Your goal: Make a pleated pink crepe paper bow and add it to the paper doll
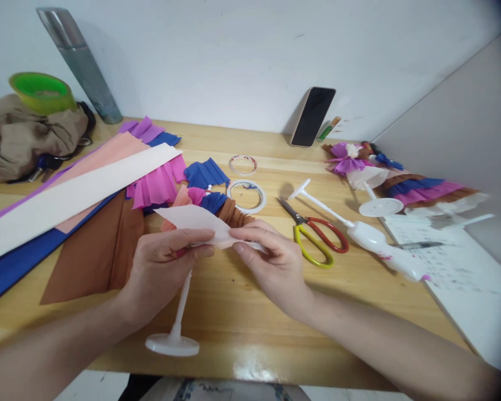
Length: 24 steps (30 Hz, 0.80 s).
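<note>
Between both hands, over the middle of the table, is a piece of white crepe paper (196, 220). My left hand (162, 267) pinches it near its middle, thumb below and fingers on top. My right hand (271, 264) grips the right end, where the paper looks gathered. Below my left hand a white plastic stand (173, 342) rises from a round base; its top is hidden. Just behind the paper lie pleated paper strips in blue (212, 202), brown (236, 211) and pink (195, 195). Scissors (311, 225) with red and yellow handles lie to the right of my right hand.
Long crepe sheets, white (79, 195) on top, cover the left side. Tape rolls (247, 196) lie mid-table. A white doll body (369, 239) on a stand lies right, near a paper-dressed figure (426, 192). A phone (314, 117) and a tall flask (83, 67) stand behind.
</note>
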Each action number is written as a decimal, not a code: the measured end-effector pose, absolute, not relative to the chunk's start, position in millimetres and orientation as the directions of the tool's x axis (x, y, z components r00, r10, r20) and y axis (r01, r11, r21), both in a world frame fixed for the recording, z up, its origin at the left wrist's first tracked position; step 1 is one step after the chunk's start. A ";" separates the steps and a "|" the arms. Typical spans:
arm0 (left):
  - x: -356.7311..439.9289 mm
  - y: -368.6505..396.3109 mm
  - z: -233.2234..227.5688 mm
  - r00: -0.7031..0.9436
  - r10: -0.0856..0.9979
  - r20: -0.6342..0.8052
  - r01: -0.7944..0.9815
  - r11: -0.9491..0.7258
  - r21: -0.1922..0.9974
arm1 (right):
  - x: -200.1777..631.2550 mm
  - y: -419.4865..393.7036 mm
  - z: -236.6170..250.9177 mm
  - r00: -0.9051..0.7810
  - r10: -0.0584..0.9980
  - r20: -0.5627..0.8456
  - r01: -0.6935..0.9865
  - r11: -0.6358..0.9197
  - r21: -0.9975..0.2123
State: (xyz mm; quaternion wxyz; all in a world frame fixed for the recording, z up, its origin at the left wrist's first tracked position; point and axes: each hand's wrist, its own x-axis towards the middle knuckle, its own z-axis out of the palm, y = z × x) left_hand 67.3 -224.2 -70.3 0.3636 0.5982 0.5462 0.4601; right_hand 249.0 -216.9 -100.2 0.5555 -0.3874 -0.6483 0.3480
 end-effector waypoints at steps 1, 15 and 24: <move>67.4 -224.1 -70.6 -0.018 0.988 0.152 0.320 -0.139 0.937 | 248.8 -216.7 -100.6 -0.075 0.893 0.443 0.103 0.449 -0.888; 70.4 -223.7 -67.6 0.041 0.999 -0.013 0.325 -0.001 0.946 | 246.2 -215.9 -99.6 -0.073 0.919 0.387 0.108 0.393 -0.913; 73.7 -225.4 -69.1 0.040 0.994 0.101 0.413 -0.109 0.904 | 244.3 -219.3 -99.0 -0.104 0.900 0.423 0.114 0.433 -0.894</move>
